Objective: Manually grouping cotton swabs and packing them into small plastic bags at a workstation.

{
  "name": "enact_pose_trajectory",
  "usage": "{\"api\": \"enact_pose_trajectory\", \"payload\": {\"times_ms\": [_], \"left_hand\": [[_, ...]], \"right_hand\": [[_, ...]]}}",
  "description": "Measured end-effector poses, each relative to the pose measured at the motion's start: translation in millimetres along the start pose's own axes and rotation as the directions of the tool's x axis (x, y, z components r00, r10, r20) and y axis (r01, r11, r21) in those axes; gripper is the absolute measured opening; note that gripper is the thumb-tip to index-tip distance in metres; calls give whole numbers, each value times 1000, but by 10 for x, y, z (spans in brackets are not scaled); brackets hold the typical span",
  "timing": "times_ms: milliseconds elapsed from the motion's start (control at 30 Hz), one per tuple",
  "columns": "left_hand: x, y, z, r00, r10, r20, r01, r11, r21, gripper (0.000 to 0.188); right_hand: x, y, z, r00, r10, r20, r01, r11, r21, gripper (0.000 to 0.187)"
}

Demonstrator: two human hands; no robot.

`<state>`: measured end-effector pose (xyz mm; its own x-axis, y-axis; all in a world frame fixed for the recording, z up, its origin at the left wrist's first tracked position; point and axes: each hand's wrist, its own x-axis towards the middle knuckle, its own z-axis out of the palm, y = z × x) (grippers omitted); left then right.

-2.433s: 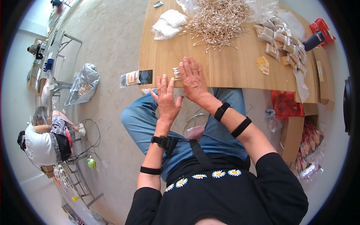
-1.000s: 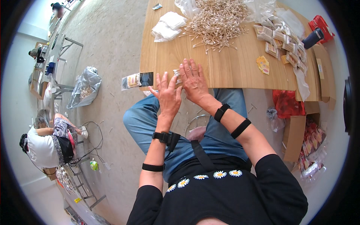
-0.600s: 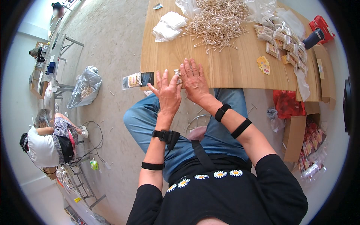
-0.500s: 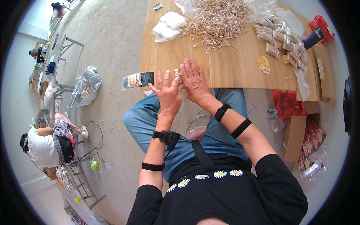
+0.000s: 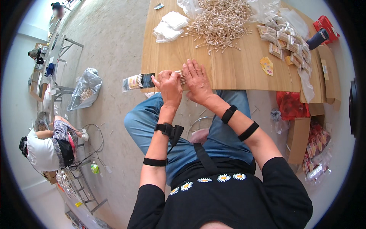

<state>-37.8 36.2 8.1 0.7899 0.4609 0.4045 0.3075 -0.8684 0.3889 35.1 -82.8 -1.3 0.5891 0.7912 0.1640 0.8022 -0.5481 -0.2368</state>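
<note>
Swabs [image 5: 182, 77]: slender pale-wood bundle, twelve o'clock; squaring, I judge; next wants even pressure.
Left hand [image 5: 170, 86]: curled, pinch unclear.
Right hand [image 5: 197, 82]: straight, nearly together.

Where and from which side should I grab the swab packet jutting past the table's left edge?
I'd pinch the packet by its clear left end, coming from the left: it overhangs the table, so a thumb should fit beneath. The dark piece at its right lies on the table, close to the left hand.
</note>
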Motion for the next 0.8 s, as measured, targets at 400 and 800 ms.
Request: {"api": "enact_pose_trajectory", "payload": {"times_ms": [400,800], "left_hand": [[43,-18,-26,999,31,37,-30,999,-40,4],[184,8,-21,982,-8,186,-14,993,115,6]], "right_hand": [[-79,208,-89,999,40,-4,-39,992,122,111],[-92,194,-77,999,39,20,-40,998,49,111]]}}
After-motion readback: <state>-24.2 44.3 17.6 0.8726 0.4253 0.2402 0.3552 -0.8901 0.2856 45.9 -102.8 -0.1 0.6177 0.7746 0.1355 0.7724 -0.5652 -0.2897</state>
